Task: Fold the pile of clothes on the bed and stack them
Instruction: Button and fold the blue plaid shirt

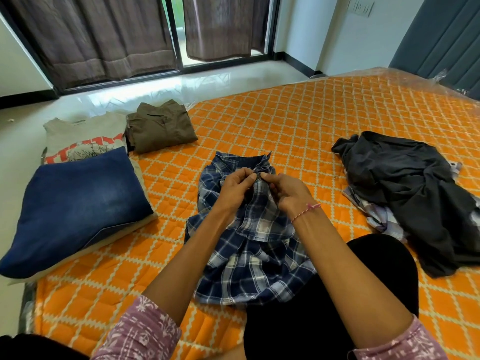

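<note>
A blue and white plaid shirt (249,255) lies rumpled on the orange quilted mattress (298,120) in front of me, collar away from me. My left hand (235,189) and my right hand (285,192) both pinch the shirt's front edges just below the collar, fingertips nearly touching. To the right lies an unfolded heap: a black garment (405,193) on top of a pale checked one (376,216). At the left sit folded pieces: blue jeans (78,211), a grey printed T-shirt (83,139) and an olive-brown shirt (161,128).
My knee in black trousers (337,294) rests on the mattress at the bottom right. The mattress's left edge meets a pale tiled floor (15,157). Brown curtains (104,35) hang over a glass door at the back. Clear plastic wrap shows along the mattress's far edge.
</note>
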Available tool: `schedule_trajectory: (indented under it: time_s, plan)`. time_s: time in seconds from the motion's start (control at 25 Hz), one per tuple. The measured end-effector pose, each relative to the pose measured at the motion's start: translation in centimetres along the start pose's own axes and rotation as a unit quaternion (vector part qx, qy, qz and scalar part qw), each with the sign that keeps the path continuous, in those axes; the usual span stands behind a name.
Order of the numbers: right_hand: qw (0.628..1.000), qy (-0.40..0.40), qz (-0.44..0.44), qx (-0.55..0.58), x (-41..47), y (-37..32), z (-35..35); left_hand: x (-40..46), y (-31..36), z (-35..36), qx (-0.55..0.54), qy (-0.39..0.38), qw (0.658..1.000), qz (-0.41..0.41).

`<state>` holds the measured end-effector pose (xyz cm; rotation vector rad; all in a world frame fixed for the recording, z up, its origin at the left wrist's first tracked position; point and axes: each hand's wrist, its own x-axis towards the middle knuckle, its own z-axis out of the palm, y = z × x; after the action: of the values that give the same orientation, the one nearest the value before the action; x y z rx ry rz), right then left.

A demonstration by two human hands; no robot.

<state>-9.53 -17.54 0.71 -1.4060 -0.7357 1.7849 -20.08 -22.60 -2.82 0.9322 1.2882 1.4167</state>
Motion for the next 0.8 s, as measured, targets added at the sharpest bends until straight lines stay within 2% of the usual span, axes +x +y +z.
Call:
schedule_trajectory:
  time_s: [0.08,0.16,0.24,0.28,0.36,0.4,0.48,0.56,0.6,0.68,0.8]
  plan:
    - [0.997,-0.033,0.068,-0.018,0.2,-0.5,-0.4,0.1,0.0,-0.3,-0.025,-0.023,0.999,-0.012]
    - [0.995,-0.042,0.082,-0.031,0.2,-0.4,-0.6,0.1,-0.3,-0.3,0.041,-0.021,0.999,-0.012]
    - [0.991,-0.055,0.079,-0.093,0.3,0.2,-1.2,0.0,-0.6,-1.1,0.133,-0.076,0.986,-0.060]
    - [0.981,-0.073,0.069,-0.166,0.2,0.5,-1.7,-0.1,-0.4,-1.8,0.183,-0.136,0.966,-0.123]
    - [0.942,-0.095,0.013,-0.321,0.6,1.4,-2.2,-0.4,0.4,-3.1,0.264,-0.245,0.900,-0.244]
    - [0.924,-0.084,-0.042,-0.371,1.2,1.8,-2.3,-0.3,0.8,-3.4,0.279,-0.249,0.889,-0.263]
    - [0.893,-0.025,-0.169,-0.416,2.8,2.2,-1.9,0.9,0.7,-3.7,0.262,-0.141,0.928,-0.222]
    - [0.866,0.035,-0.234,-0.440,5.1,2.1,-1.3,3.1,0.0,-4.2,0.269,0.003,0.951,-0.153]
    - [0.857,0.055,-0.238,-0.454,6.8,2.0,-1.3,4.4,-0.5,-4.8,0.314,0.046,0.940,-0.123]
    - [0.845,0.067,-0.201,-0.490,9.8,1.9,-1.8,6.2,-1.9,-5.9,0.438,0.087,0.890,-0.091]
    - [0.844,0.034,-0.118,-0.523,13.0,1.2,-2.3,8.5,-4.0,-8.1,0.551,0.135,0.815,-0.120]
